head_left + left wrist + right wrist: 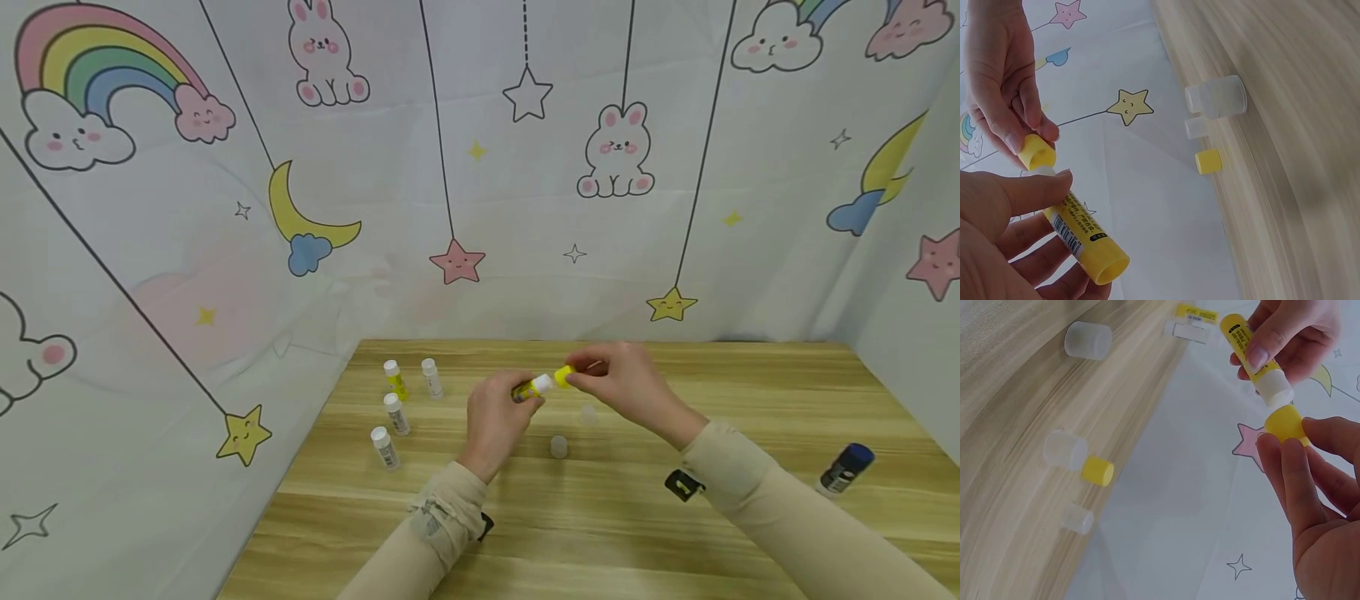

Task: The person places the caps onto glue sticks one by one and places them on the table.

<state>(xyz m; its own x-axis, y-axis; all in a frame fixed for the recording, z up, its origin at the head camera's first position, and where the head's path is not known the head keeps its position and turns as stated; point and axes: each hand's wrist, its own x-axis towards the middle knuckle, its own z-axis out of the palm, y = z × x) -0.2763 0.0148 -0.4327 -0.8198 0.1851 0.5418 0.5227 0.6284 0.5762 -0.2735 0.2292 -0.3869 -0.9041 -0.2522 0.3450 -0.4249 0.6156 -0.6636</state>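
Note:
My left hand [498, 417] holds a yellow glue stick [1085, 240] with black print and a barcode on its label. Its white end [1274, 389] points toward my other hand. Between thumb and fingertips, my right hand [626, 387] pinches a yellow cap [1285, 424], its hollow side facing the stick. A narrow gap parts cap and white end in the head view. Below the hands, a translucent cap [558, 447] stands on the table, with another clear cap [588, 413] behind it. The wrist views also show a second yellow cap [1097, 470] on the table.
At the table's left are a yellow glue stick with a white cap [395, 379] and several white ones, among them a white glue stick [386, 447]. A dark-blue-capped stick [845, 469] is at the right. A printed cloth [510, 308] hangs behind the wooden table [600, 533].

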